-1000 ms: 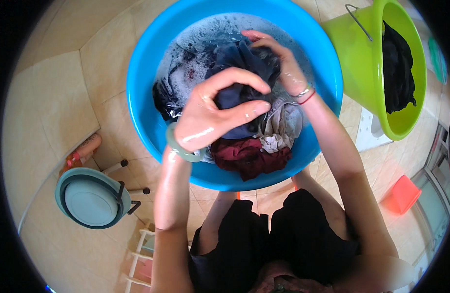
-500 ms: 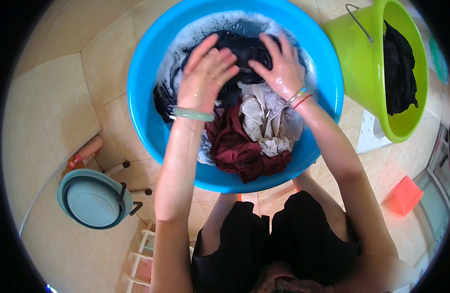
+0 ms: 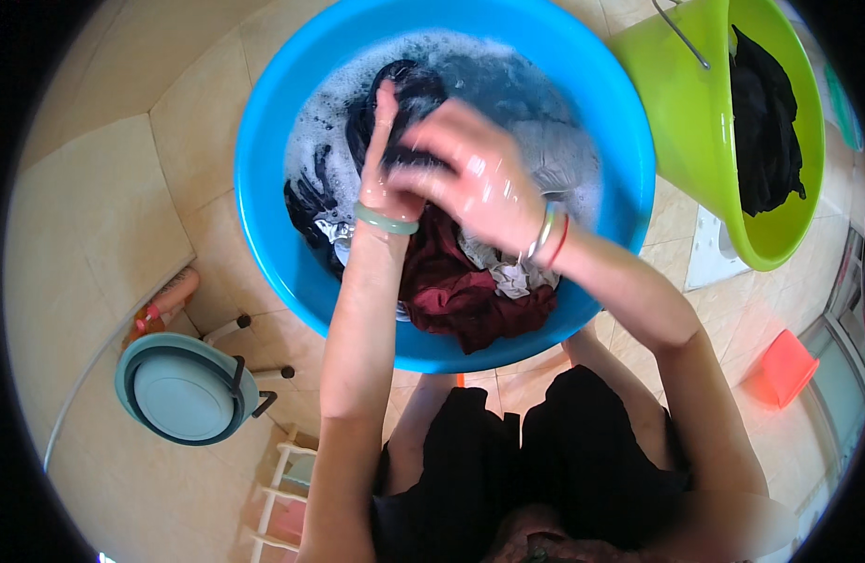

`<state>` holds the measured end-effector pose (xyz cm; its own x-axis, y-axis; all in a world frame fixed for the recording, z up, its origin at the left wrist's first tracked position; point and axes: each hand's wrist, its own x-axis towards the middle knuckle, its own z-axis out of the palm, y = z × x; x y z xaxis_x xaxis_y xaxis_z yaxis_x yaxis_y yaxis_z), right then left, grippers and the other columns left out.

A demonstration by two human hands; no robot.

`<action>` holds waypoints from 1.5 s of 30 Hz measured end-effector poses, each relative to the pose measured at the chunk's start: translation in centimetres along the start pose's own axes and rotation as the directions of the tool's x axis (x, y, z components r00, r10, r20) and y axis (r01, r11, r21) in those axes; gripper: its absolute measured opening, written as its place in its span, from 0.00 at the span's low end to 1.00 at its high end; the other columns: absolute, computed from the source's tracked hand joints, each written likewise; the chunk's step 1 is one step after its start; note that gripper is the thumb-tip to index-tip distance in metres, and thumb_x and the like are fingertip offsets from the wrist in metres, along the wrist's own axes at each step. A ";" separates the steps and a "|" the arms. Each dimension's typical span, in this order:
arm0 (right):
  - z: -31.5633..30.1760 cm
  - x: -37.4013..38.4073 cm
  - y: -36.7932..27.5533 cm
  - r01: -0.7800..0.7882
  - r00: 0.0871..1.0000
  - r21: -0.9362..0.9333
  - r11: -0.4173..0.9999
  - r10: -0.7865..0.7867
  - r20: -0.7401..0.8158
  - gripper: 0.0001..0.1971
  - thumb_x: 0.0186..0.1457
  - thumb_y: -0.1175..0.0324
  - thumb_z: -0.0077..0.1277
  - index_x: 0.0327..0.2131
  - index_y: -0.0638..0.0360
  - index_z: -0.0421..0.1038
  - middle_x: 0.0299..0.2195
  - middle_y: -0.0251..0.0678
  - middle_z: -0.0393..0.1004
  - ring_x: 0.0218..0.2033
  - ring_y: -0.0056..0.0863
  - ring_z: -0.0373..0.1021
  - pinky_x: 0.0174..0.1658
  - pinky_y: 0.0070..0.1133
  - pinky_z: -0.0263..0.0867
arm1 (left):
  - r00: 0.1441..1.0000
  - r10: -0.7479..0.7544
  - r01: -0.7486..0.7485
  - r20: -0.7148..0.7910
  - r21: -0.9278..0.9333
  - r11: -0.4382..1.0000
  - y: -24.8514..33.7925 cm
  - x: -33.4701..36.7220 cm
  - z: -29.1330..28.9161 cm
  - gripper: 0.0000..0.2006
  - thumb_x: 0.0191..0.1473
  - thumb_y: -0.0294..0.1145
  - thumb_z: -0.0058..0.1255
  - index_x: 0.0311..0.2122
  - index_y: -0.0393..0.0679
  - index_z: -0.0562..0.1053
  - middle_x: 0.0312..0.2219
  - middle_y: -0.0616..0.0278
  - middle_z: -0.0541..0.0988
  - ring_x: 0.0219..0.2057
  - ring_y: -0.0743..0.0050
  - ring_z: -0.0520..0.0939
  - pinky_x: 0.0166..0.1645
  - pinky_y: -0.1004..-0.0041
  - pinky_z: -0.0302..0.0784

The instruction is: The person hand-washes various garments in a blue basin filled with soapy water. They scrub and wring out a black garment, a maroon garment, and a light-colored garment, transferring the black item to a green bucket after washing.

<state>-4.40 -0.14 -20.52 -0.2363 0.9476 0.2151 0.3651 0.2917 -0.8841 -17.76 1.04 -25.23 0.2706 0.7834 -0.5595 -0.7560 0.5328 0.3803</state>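
Black wet cloth (image 3: 409, 89) lies by your left hand (image 3: 386, 186) and blurred right hand (image 3: 486, 178); I cannot tell either grip's state.

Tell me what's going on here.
Over a blue basin of sudsy water, a person's left hand is by a dark garment; the right hand, blurred, is partly in front of it, and both grips are unclear. A dark red garment and pale cloth lie bunched at the basin's near side. A green bucket to the right holds black cloth.
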 end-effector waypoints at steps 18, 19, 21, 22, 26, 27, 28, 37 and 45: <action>4.3 -1.0 1.2 0.208 0.974 -0.273 0.939 -0.226 -0.034 0.07 0.44 0.60 0.57 0.22 0.47 0.71 0.25 0.28 0.68 0.25 0.27 0.72 0.23 0.25 0.68 | 0.976 -0.150 0.108 -0.156 -0.249 0.962 -3.7 -1.4 -4.6 0.22 0.61 0.52 0.42 0.51 0.46 0.73 0.44 0.61 0.80 0.44 0.66 0.79 0.51 0.66 0.75; 3.5 -0.3 2.2 0.133 0.988 -0.287 0.949 -0.151 -0.042 0.07 0.45 0.60 0.56 0.22 0.48 0.72 0.25 0.28 0.70 0.25 0.29 0.72 0.24 0.26 0.69 | 0.961 -0.156 0.098 -0.230 -0.246 0.964 -4.0 -1.5 -4.2 0.22 0.61 0.51 0.42 0.50 0.46 0.73 0.44 0.61 0.80 0.44 0.65 0.79 0.52 0.65 0.74; 1.8 1.0 4.9 -0.027 0.997 -0.299 0.954 0.005 -0.073 0.08 0.50 0.61 0.55 0.24 0.52 0.72 0.25 0.35 0.72 0.26 0.38 0.72 0.26 0.30 0.68 | 0.968 -0.087 0.045 -0.235 -0.178 0.983 -3.7 -1.9 -3.5 0.18 0.61 0.43 0.42 0.50 0.45 0.73 0.44 0.60 0.80 0.47 0.62 0.79 0.56 0.62 0.71; 0.7 0.9 6.8 -0.120 0.991 -0.316 0.941 0.093 -0.100 0.10 0.53 0.61 0.54 0.26 0.55 0.72 0.26 0.40 0.73 0.26 0.45 0.71 0.28 0.33 0.67 | 0.948 -0.104 0.076 -0.300 -0.102 0.992 -3.0 -2.2 -0.7 0.18 0.62 0.44 0.43 0.49 0.43 0.72 0.44 0.61 0.79 0.45 0.66 0.80 0.54 0.65 0.73; -0.2 -0.1 10.4 -0.304 0.950 -0.440 0.845 0.230 -0.213 0.13 0.58 0.55 0.49 0.29 0.52 0.73 0.28 0.39 0.76 0.30 0.44 0.73 0.31 0.36 0.68 | 0.942 0.028 0.039 -0.334 0.190 0.981 -1.8 -1.8 -0.3 0.21 0.62 0.48 0.42 0.57 0.52 0.68 0.54 0.59 0.72 0.53 0.64 0.73 0.57 0.66 0.66; -0.7 -0.3 11.3 -0.345 0.930 -0.367 0.864 0.261 -0.260 0.13 0.59 0.54 0.48 0.32 0.52 0.72 0.31 0.40 0.76 0.32 0.44 0.73 0.34 0.35 0.68 | 0.934 0.045 0.051 -0.354 0.256 0.965 -1.1 -2.2 0.3 0.22 0.62 0.48 0.41 0.59 0.54 0.65 0.57 0.58 0.69 0.55 0.64 0.71 0.56 0.68 0.65; -1.3 -0.6 12.4 -0.382 0.906 -0.290 0.877 0.294 -0.304 0.14 0.59 0.53 0.48 0.36 0.53 0.72 0.33 0.41 0.76 0.35 0.45 0.73 0.37 0.35 0.68 | 0.927 0.062 0.064 -0.371 0.320 0.945 -0.5 -2.4 0.5 0.23 0.62 0.49 0.41 0.61 0.57 0.63 0.60 0.56 0.65 0.57 0.64 0.69 0.55 0.70 0.65; -0.3 0.0 13.3 -0.379 0.825 -0.643 0.666 0.557 0.090 0.31 0.51 0.44 0.55 0.53 0.53 0.66 0.52 0.52 0.66 0.50 0.54 0.67 0.47 0.40 0.69 | 0.994 -0.011 0.022 -0.110 0.095 0.995 -0.3 0.4 -1.7 0.26 0.67 0.39 0.34 0.67 0.61 0.47 0.61 0.45 0.56 0.62 0.49 0.59 0.67 0.56 0.51; 0.8 0.4 3.4 -0.049 0.998 -0.169 0.984 0.054 0.022 0.15 0.50 0.60 0.57 0.38 0.58 0.72 0.34 0.41 0.69 0.36 0.41 0.70 0.38 0.32 0.69 | 1.000 -0.005 0.005 -0.019 0.024 1.000 0.3 2.1 -4.0 0.30 0.61 0.51 0.46 0.65 0.58 0.56 0.55 0.58 0.69 0.53 0.59 0.72 0.58 0.56 0.68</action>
<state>-4.02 1.15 -23.80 -0.2363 0.9587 0.1582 0.5233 0.2627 -0.8106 -19.79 1.59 -29.28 0.2628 0.7744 -0.5756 -0.7401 0.5445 0.3946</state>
